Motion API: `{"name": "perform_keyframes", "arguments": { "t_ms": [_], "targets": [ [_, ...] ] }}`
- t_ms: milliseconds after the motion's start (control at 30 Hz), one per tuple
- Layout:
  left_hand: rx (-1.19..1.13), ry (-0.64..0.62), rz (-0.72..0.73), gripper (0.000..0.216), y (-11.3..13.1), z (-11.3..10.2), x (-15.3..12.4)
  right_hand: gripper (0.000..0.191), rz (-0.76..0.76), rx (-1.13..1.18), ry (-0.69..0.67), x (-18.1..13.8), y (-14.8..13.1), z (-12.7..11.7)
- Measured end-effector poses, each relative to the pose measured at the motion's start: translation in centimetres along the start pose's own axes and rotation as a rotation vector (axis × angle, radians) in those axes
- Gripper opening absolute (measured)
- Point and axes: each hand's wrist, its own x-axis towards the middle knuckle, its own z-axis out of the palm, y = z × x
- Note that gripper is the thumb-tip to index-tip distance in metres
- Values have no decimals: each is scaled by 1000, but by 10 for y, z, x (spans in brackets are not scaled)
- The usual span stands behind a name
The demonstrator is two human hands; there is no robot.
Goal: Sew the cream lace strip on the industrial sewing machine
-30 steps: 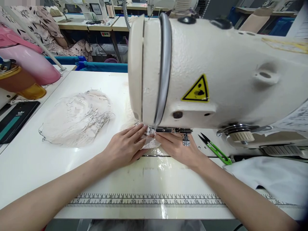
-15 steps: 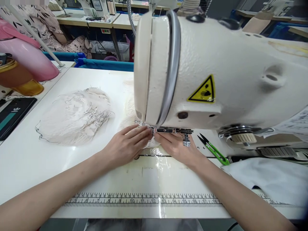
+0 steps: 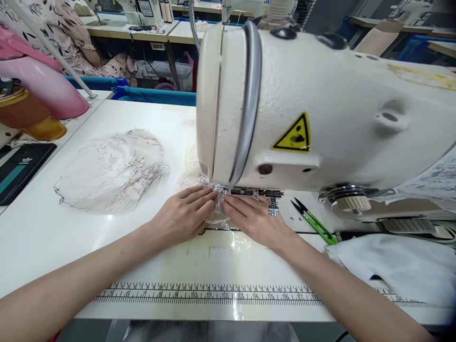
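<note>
needle area hidden under sewing machine head (image 3: 302, 109), lace piece (image 3: 218, 202) mostly covered by fingers

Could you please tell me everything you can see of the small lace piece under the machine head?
The lace piece is pale, off-white, openwork fabric with dark dots. It lies flat on the table, mostly hidden under the machine head. The left hand presses it from the left and the right hand from the right, fingers flat on it.
</note>
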Motion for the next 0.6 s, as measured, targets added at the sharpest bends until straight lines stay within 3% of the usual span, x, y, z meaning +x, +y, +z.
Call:
{"name": "perform_keyframes", "arguments": {
  "t_ms": [233, 367, 600],
  "targets": [
    [25, 127, 73, 19, 1, -8, 1, 17, 95, 183, 27, 2, -6, 2],
    [82, 216, 141, 9, 1, -13, -1, 7, 68, 311, 91, 5, -7, -2],
    [106, 237, 179, 19, 3, -12, -2, 9, -32, 407, 195, 12, -12, -4]
  ]
}}
